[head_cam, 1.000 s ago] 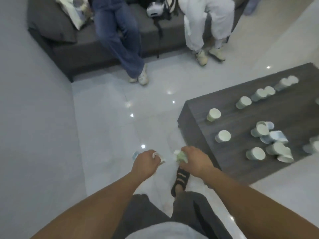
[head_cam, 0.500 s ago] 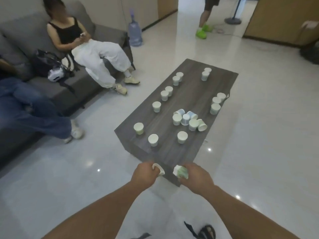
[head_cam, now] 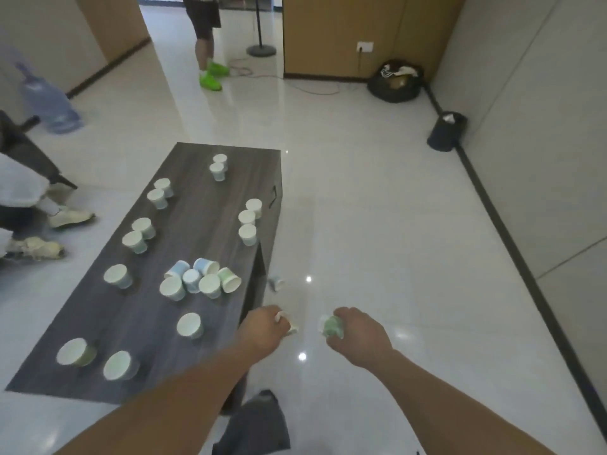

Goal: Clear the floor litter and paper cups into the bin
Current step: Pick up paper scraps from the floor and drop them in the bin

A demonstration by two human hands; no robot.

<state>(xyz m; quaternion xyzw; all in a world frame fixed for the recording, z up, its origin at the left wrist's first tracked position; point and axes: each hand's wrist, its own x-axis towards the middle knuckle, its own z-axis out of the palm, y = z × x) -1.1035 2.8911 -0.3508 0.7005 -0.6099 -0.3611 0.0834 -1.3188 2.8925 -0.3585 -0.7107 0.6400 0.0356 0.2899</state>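
Observation:
My left hand [head_cam: 262, 330] grips a crushed white paper cup [head_cam: 289, 326] that sticks out past the fingers. My right hand [head_cam: 358, 336] grips a crumpled green-and-white paper cup [head_cam: 332, 326]. Both hands hang over the pale tiled floor just right of the dark wooden coffee table [head_cam: 197, 198]. Several paper cups stand on the table, with a tipped cluster [head_cam: 200, 280] near its middle. One crushed cup [head_cam: 275, 283] lies on the floor beside the table's right side. A small black bin [head_cam: 447, 131] stands far off against the right wall.
A full black rubbish bag [head_cam: 395, 82] sits in the far corner, with a cable trailing on the floor near it. A person in green shoes [head_cam: 212, 75] stands by the doorway beside a fan stand [head_cam: 261, 49]. A water bottle [head_cam: 49, 103] and seated people's feet [head_cam: 65, 216] are on the left.
My view has swung right, from the sofa and table corner to the table's length, the right-hand floor and the far bin. Both hands keep their grip on the crushed cups.

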